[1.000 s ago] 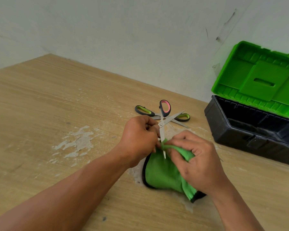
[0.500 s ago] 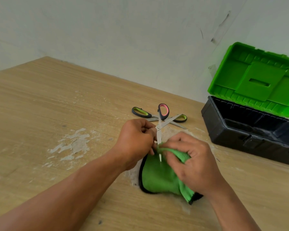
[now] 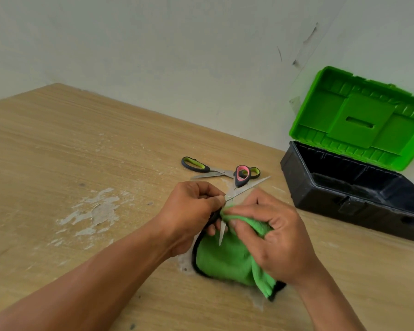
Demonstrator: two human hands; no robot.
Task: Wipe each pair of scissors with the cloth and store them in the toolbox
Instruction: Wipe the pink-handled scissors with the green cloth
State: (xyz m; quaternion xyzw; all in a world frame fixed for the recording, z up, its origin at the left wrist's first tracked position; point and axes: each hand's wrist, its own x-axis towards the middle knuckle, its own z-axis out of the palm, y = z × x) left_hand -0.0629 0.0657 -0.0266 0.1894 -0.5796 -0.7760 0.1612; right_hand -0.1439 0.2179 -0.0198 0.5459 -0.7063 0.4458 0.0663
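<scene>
Left hand (image 3: 191,211) grips pink scissors (image 3: 240,180), green scissors (image 3: 193,163) loose: two; right hand (image 3: 277,237) grips one cloth (image 3: 222,261).

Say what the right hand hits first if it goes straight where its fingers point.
The right hand points left; first comes the blade of the held scissors, touching its cloth, then probably the left hand.

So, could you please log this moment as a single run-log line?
left hand grips open pink-handled scissors | right hand holds green cloth against lower blade | green-handled scissors on table | toolbox open
</scene>
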